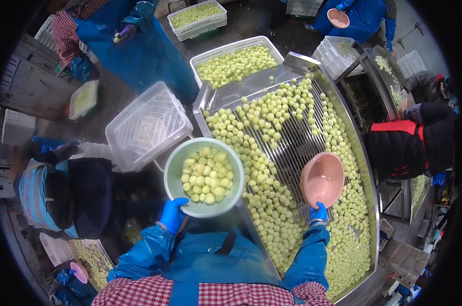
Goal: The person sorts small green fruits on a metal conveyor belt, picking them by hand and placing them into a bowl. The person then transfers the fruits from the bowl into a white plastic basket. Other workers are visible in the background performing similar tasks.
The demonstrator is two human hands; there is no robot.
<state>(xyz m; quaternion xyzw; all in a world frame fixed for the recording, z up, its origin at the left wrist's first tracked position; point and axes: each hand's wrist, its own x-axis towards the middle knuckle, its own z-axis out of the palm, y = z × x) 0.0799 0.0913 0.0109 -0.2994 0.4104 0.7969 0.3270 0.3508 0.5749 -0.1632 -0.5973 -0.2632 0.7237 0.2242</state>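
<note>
My left hand [173, 215], in a blue glove, grips the rim of a pale green plastic basin [171, 183]. Round pale green fruits [208, 178] cover the basin's bottom. In my right hand [318, 212], also gloved in blue, is the near rim of a pink plastic bowl [322, 178], tilted over the sorting table with its inside bare. Beneath that bowl runs a slatted metal grate [288, 153] on a stainless steel sorting table [373, 214]. Loose green fruits [271, 214] lie thickly along both sides of the grate and towards me.
A white crate of fruit [194, 63] stands at the table's far end. An upturned-looking translucent crate [148, 126] sits to the left. One person in a blue apron [139, 49] stands beyond it; other people work left [62, 195] and right [406, 149]. Stacked crates [198, 28] are farther back.
</note>
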